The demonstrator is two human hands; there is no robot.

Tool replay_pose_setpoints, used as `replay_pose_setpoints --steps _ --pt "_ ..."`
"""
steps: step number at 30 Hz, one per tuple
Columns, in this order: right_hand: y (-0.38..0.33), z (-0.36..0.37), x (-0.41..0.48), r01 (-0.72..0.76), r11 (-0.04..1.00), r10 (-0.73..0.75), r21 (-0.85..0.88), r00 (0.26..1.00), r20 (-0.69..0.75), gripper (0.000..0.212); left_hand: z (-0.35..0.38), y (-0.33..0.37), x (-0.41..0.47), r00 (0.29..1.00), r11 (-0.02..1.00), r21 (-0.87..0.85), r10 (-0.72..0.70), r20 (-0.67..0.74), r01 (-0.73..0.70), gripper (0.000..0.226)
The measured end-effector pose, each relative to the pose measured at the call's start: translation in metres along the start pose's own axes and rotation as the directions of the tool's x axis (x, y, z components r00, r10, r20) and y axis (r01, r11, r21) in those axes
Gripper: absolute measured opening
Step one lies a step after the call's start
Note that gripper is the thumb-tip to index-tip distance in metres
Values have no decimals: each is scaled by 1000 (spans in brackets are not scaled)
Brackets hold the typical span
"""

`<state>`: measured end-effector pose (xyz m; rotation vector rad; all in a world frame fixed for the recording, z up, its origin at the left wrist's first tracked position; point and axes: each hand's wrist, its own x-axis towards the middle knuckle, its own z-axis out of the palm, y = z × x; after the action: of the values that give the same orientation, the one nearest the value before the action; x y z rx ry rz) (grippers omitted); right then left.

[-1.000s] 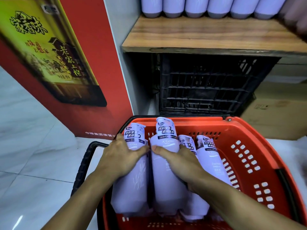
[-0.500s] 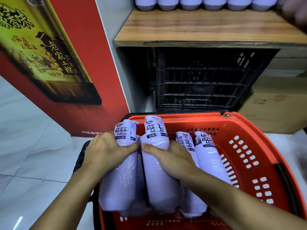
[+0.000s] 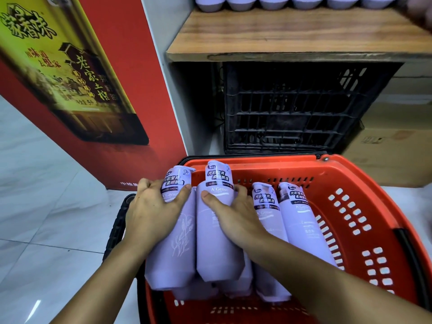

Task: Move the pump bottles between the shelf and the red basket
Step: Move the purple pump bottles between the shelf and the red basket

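Several lilac pump bottles lie in the red basket (image 3: 364, 197). My left hand (image 3: 152, 211) grips the leftmost bottle (image 3: 177, 249) just below its pump, thumb across the label. My right hand (image 3: 236, 218) grips the neighbouring bottle (image 3: 217, 249) the same way. Both held bottles are raised above the basket floor, and the left one juts past the basket's left rim. Two more bottles (image 3: 301, 220) lean at the right, and others lie partly hidden beneath. A row of lilac bottles (image 3: 275, 1) stands on the wooden shelf (image 3: 292, 36) above.
A black plastic crate (image 3: 299, 108) sits under the shelf, behind the basket. A cardboard box (image 3: 392, 146) is at the right. A red advertising panel (image 3: 98, 85) stands at the left on the white tiled floor (image 3: 42, 206). The basket's black handle (image 3: 117, 228) hangs at its left side.
Both hands have lifted their bottles up out of the basket; the left bottle has shifted left over the rim. The view has tilted slightly up toward the shelf.
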<state>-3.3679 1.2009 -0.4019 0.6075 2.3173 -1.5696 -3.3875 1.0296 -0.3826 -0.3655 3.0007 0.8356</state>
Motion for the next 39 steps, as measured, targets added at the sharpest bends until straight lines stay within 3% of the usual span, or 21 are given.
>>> replay_pose_setpoints --steps 4,7,13,15,20,25,32,34,39 --pt "2 -8 3 17 1000 -17 -2 995 103 96 -3 -1 6 1000 1000 -19 -3 21 3 53" --pt "5 -6 2 83 996 -81 -24 993 81 94 -1 -3 7 1000 999 -48 -14 9 15 55" --pt "4 -14 6 129 982 -104 -138 979 174 99 3 -7 7 998 997 -82 -9 -55 5 77" --pt "-3 -27 8 114 981 -84 -157 979 185 91 -1 -3 9 989 996 -64 54 -134 -63 73" --pt "-44 -75 20 157 987 -158 17 986 56 47 -14 48 26 928 953 4 295 -227 -302 37" --pt "-105 -137 21 277 891 -281 360 959 -43 18 -25 130 65 814 841 -44 508 -280 -540 24" --pt "-177 -205 72 558 793 -468 245 815 -342 17 -49 232 141 681 680 -209 558 -473 -703 25" --pt "-194 -212 98 586 780 -488 218 789 -373 20 -55 250 167 702 697 -240 509 -498 -675 27" --pt "-231 -200 160 622 783 -574 20 734 -362 13 -59 272 229 833 791 -379 278 -479 -481 49"
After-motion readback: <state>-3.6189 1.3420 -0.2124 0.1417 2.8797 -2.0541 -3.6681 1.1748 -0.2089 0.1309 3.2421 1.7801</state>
